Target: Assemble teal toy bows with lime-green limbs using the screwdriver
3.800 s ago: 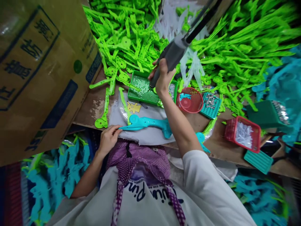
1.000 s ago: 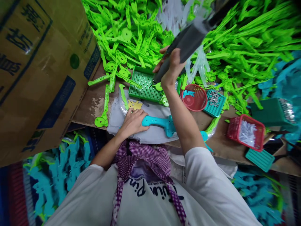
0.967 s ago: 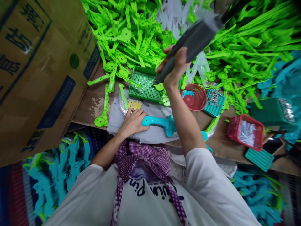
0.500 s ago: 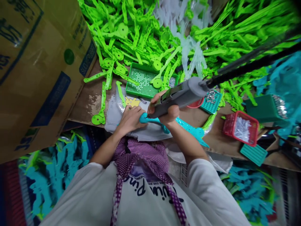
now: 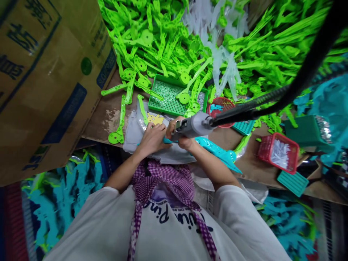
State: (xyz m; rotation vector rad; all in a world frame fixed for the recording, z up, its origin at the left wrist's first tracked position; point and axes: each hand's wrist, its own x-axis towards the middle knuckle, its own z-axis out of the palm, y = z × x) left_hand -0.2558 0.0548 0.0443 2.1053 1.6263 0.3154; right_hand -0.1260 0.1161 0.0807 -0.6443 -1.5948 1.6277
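My right hand point(image 5: 181, 136) is wrapped round a grey power screwdriver point(image 5: 197, 125), which stands more upright, its lower end over a blue plastic part point(image 5: 168, 140). That part lies on a grey cloth point(image 5: 132, 134), mostly hidden under my hands and the tool. Closed on its left end is my left hand point(image 5: 154, 137), fingers bent. Just beyond the left hand are a yellow cartoon print point(image 5: 155, 119) on the cloth and a green plastic piece point(image 5: 141, 108). More blue parts point(image 5: 217, 150) lie right of my right hand.
A large cardboard box point(image 5: 62, 83) stands at the left. Behind the cloth is a green basket point(image 5: 168, 96) with small metal pieces, under a heap of green parts point(image 5: 163, 43). Red baskets point(image 5: 293, 156) and a green box point(image 5: 301, 130) stand right. Black cables hang from the upper right.
The screwdriver has tipped more upright and its rear end has come left and nearer, with my right hand shifting left. The red basket behind it now shows. My left hand stays on the blue part.
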